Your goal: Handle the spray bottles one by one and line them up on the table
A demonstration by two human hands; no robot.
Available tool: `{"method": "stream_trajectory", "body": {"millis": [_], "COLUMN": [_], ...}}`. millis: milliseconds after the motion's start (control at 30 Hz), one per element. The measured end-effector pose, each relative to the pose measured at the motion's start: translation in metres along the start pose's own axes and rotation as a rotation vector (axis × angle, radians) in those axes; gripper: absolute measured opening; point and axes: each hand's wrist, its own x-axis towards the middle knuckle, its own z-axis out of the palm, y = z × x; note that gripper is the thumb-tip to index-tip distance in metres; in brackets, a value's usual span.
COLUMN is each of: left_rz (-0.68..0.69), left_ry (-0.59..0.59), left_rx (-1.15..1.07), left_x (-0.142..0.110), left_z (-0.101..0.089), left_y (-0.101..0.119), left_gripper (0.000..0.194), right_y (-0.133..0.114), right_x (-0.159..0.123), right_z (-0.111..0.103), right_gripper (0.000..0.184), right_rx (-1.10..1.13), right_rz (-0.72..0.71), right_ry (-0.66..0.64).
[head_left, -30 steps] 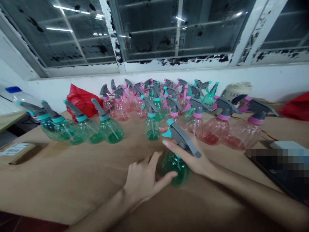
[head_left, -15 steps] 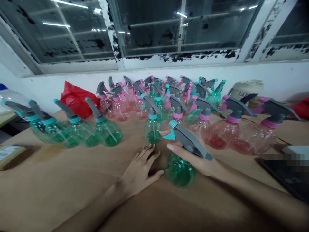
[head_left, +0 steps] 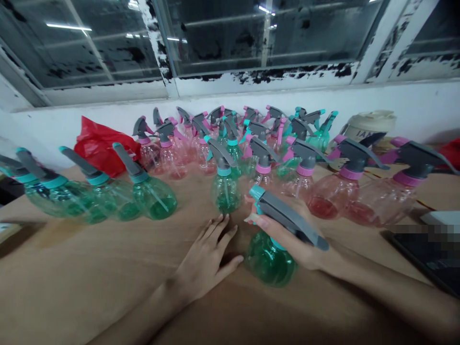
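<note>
My right hand [head_left: 291, 239] is wrapped round the neck of a green spray bottle [head_left: 271, 263], with its thumb and fingers by the turquoise trigger. This bottle has a grey trigger head and dark green liquid at the bottom; it leans slightly. My left hand [head_left: 210, 254] lies flat on the brown table [head_left: 125, 268], fingers spread and holding nothing, just left of that bottle. Beyond my left fingertips stands another green spray bottle [head_left: 225, 191], upright and partly filled.
Several green spray bottles [head_left: 154, 199] stand at left. Pink spray bottles [head_left: 332, 196] stand at right, and a mixed group fills the back near the wall. A red plastic bag [head_left: 104, 148] lies back left, a pale tub [head_left: 370, 124] back right. A dark phone-like device [head_left: 427, 254] lies at right.
The right fingers have closed in around the spray bottle's trigger, and the bottle has shifted slightly right and nearer. My left hand stays flat. The whole view has moved a little.
</note>
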Motion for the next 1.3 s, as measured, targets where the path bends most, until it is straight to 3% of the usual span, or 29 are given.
{"method": "stream_trajectory", "body": {"millis": [100,300,933,1067,1200,1300], "left_rz": [0.001,0.008,0.037,0.045,0.045,0.05], "left_ry": [0.011,0.003,0.015,0.026,0.016,0.017], "left_rx": [0.008,0.039,0.102,0.108,0.107,0.115], "left_x": [-0.0007,-0.0007,-0.0017,-0.0021,-0.0035,-0.0039], "left_z": [0.0011,0.0006,0.0011,0.0012,0.0015,0.0022], "left_y": [-0.0003,0.0009,0.0005,0.0,0.0006,0.0005], "left_gripper": [0.056,0.055,0.055,0.054,0.055,0.055], "right_y": [-0.0002,0.0005,-0.0024,-0.001,0.0001,0.0018], "right_x": [-0.0005,-0.0045,-0.005,-0.0057,-0.0049,-0.0043], "right_z": [0.0001,0.001,0.0003,0.0,-0.0003,0.0002], "right_gripper": [0.015,0.026,0.006,0.009,0.027,0.021], "right_rx": [0.039,0.089,0.038,0.058,0.117,0.106], "right_rz": [0.033,0.08,0.042,0.049,0.04,0.047], "right_ry": [0.003,0.016,-0.007,-0.023,-0.028,-0.039]}}
